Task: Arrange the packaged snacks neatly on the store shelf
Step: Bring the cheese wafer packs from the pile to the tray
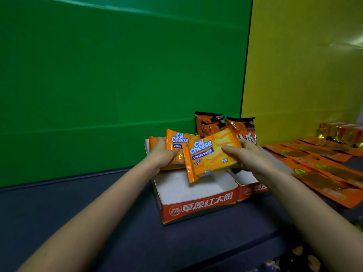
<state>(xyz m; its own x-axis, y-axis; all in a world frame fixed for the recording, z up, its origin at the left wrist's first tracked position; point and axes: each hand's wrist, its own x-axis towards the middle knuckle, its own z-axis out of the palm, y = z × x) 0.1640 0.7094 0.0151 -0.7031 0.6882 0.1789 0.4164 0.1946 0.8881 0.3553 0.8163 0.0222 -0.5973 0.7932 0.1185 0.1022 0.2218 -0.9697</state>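
Gripping 3 wafer pkts (pixel 208 160) — L hand (pixel 163 155), R hand (pixel 248 154); 2 boxes (pixel 198 206).

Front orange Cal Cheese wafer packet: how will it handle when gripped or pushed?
Probably fairly stiff: the orange Cal Cheese wafer packet looks flat though the right hand pinches only one end. Likely light, for the same reason. Its glossy film looks slippery; wafers may crack if squeezed.

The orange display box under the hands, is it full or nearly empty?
Nearly empty: the orange display box shows bare white floor in front; a few Cal Cheese packs sit at its back.
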